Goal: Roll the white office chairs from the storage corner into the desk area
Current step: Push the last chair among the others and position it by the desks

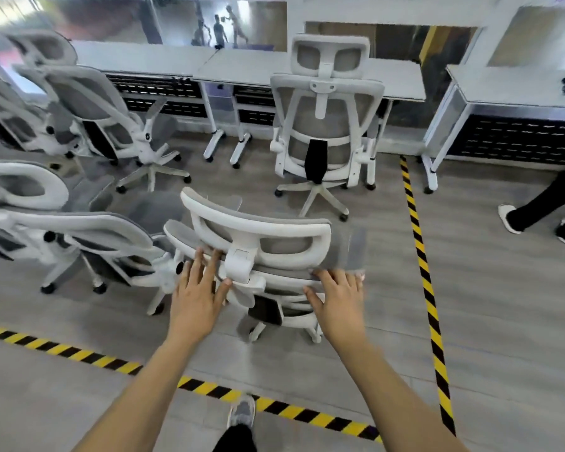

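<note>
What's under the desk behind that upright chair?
Under the desk, beside the upright chair, black slotted panels and white wheeled legs show. The chair's back covers whatever lies directly behind it.

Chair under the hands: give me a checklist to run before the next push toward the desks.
1. Left hand on the near chair backrest: ok, fingers spread on its top edge.
2. Right hand on the backrest: ok, laid flat; firmness of grip cannot tell.
3. Floor ahead: not ok, a parked chair stands at the desk straight ahead.
4. Left clearance: not ok, a neighbouring chair sits very close.
5. Right side: not ok, another person's legs are near.
6. Casters roll freely: cannot tell.
</note>
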`<act>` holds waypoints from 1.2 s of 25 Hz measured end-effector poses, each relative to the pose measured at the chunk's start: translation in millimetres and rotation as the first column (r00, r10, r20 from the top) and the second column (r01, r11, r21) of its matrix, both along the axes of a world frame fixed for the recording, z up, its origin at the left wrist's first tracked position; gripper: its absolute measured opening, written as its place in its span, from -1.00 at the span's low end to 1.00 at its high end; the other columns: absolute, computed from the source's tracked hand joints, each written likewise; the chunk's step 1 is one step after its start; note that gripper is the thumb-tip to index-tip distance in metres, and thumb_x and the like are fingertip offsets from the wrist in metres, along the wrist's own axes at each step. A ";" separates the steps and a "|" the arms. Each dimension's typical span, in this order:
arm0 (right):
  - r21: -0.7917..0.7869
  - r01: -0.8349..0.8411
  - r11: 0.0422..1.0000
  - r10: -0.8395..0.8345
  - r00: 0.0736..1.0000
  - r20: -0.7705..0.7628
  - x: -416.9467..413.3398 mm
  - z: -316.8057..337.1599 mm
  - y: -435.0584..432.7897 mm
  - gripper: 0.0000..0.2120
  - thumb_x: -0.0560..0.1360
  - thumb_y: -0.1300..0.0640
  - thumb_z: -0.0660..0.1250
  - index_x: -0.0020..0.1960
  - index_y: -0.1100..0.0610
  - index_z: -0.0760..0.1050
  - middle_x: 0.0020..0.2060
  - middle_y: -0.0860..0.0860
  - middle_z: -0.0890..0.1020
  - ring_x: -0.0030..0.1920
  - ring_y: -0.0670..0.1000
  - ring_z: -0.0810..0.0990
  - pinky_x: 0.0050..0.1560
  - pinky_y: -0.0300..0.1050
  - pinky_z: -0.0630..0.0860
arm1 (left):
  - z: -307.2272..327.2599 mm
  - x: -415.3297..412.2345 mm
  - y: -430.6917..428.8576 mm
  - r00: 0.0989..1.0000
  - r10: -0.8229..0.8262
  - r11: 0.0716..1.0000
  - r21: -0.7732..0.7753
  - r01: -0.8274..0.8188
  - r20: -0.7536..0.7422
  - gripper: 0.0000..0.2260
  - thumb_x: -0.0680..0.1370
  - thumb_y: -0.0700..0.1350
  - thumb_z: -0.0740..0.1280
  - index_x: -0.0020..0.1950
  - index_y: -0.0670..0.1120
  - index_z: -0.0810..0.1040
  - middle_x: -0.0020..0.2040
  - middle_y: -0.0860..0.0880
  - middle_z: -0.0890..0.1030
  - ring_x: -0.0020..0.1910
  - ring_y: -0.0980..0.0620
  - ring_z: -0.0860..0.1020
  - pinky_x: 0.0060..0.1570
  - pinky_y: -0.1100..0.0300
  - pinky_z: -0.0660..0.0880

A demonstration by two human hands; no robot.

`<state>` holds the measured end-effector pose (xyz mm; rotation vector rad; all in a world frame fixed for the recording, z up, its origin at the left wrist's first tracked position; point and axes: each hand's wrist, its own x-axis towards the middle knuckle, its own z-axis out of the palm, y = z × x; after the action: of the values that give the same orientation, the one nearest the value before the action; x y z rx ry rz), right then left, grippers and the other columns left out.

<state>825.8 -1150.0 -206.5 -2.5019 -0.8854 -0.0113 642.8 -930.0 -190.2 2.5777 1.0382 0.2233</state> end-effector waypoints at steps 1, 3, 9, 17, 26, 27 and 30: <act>-0.003 -0.008 1.000 0.008 1.000 -0.008 -5.0 1.3 -5.6 -0.71 0.50 -0.11 0.42 0.16 -0.03 0.58 0.01 0.00 0.58 0.09 0.16 0.54 0.35 0.28 0.38 | 2.2 -6.5 -9.4 1.000 0.016 1.000 -0.005 -0.016 -0.025 -0.43 0.61 0.35 -0.05 0.60 0.27 -0.06 0.64 0.07 -0.08 0.61 -0.15 0.01 0.51 -0.20 0.17; -0.004 -0.025 1.000 0.025 1.000 -0.005 -14.1 2.6 -17.6 -0.71 0.49 -0.11 0.43 0.16 -0.03 0.58 0.00 -0.01 0.59 0.08 0.15 0.56 0.34 0.28 0.40 | 7.5 -16.2 -26.4 0.996 0.040 0.999 0.013 -0.039 -0.077 -0.45 0.64 0.32 -0.03 0.60 0.26 -0.06 0.65 0.05 -0.07 0.61 -0.18 0.04 0.48 -0.23 0.21; 0.003 -0.072 0.997 0.072 0.994 -0.078 -23.8 12.2 -41.9 -0.75 0.56 -0.08 0.35 0.19 -0.02 0.57 0.05 -0.06 0.59 0.15 0.08 0.55 0.41 0.18 0.35 | 21.1 -26.5 -65.8 0.983 0.119 0.990 0.092 -0.106 -0.142 -0.50 0.65 0.18 0.11 0.58 0.08 0.21 0.61 -0.08 0.19 0.54 -0.25 0.21 0.37 -0.24 0.28; 0.119 -0.048 0.992 0.070 0.980 -0.186 48.2 23.7 -99.5 -0.68 0.60 0.05 0.30 0.34 0.01 0.51 0.24 -0.06 0.58 0.23 0.03 0.52 0.25 -0.08 0.42 | 82.1 13.8 -162.9 0.984 0.164 0.984 -0.053 -0.168 -0.061 -0.76 0.60 0.14 0.22 -0.09 0.04 0.55 -0.17 0.08 0.59 -0.17 0.01 0.54 -0.14 0.01 0.55; 0.163 -0.104 0.981 0.134 0.974 -0.185 239.7 50.5 -192.0 -0.66 0.62 0.03 0.25 0.39 -0.02 0.45 0.28 -0.08 0.54 0.29 -0.02 0.48 0.32 -0.04 0.42 | 81.0 226.4 -289.7 0.964 -0.184 0.975 -0.088 0.204 0.192 -0.69 0.61 0.05 0.28 0.34 0.05 0.47 0.26 0.11 0.51 0.18 0.03 0.48 0.12 0.19 0.40; 0.170 -0.102 0.980 0.133 0.973 -0.186 261.3 54.5 -196.7 -0.66 0.63 0.03 0.25 0.40 -0.03 0.45 0.29 -0.08 0.53 0.30 -0.02 0.48 0.33 -0.04 0.42 | 82.6 247.7 -293.1 0.962 -0.185 0.977 -0.065 0.202 0.198 -0.69 0.61 0.05 0.28 0.35 0.04 0.47 0.26 0.11 0.51 0.19 0.04 0.47 0.12 0.21 0.39; 0.183 -0.114 0.976 0.151 0.968 -0.202 329.4 62.3 -192.0 -0.66 0.63 0.03 0.25 0.40 -0.04 0.44 0.30 -0.10 0.52 0.31 -0.02 0.47 0.33 -0.04 0.42 | 81.5 313.6 -288.0 0.964 -0.178 0.981 -0.044 0.190 0.198 -0.68 0.61 0.06 0.24 0.35 0.05 0.45 0.26 0.11 0.49 0.20 0.04 0.46 0.15 0.20 0.40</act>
<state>1155.3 -1342.0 -144.2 -2.2311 -0.9179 0.2157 956.4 -1218.0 -108.7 2.5173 0.7199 0.3776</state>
